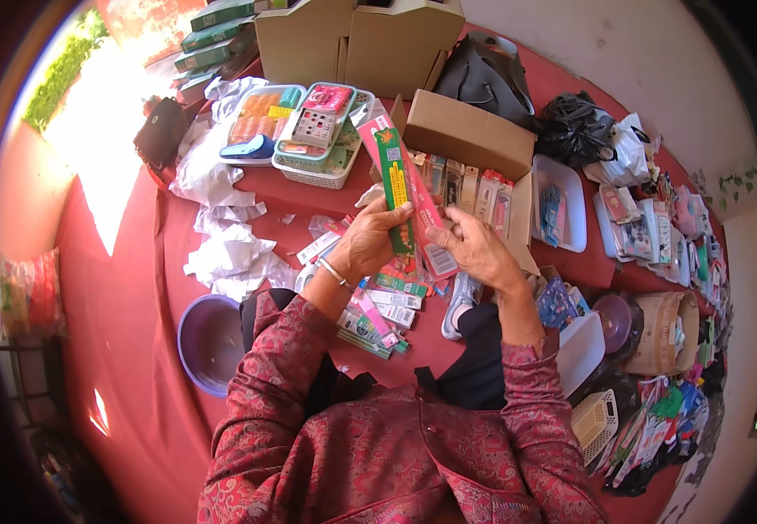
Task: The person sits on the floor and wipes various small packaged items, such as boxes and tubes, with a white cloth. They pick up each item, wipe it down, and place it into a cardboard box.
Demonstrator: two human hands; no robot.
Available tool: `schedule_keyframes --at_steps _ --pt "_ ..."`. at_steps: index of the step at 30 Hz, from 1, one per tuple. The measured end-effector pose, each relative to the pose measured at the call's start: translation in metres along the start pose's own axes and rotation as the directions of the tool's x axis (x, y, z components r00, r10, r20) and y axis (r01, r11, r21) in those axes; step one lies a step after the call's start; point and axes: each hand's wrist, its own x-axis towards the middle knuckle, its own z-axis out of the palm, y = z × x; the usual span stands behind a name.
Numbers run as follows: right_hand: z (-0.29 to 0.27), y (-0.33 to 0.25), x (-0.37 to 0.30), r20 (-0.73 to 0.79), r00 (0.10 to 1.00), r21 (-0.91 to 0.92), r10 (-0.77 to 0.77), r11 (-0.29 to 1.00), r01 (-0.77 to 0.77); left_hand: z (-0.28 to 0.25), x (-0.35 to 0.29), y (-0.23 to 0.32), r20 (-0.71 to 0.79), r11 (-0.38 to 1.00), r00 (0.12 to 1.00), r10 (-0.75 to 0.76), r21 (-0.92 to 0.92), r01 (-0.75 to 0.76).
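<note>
I note left hand (368,240) fingers clamped on the green packet (396,179), right hand (481,251) fingers on the pink packet (428,217); packets overlap, raised before the cardboard box's (474,131) left edge.

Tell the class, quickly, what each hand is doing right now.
Left hand: closed, holding the green-and-yellow packet.
Right hand: closed, thumb and fingers gripping the pink packet.
</note>
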Motion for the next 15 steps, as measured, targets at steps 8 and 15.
schedule_keyframes --at_steps 8,15 --pt "0.037 0.027 0.016 -0.238 0.971 0.586 0.004 0.798 0.140 -0.023 0.000 0.001 -0.025 0.979 0.998 0.064 0.195 -0.057" --pt "0.024 0.048 0.019 -0.541 0.830 0.535 0.136 0.817 0.215 0.005 -0.001 0.003 -0.144 0.955 0.988 0.051 0.298 -0.006"
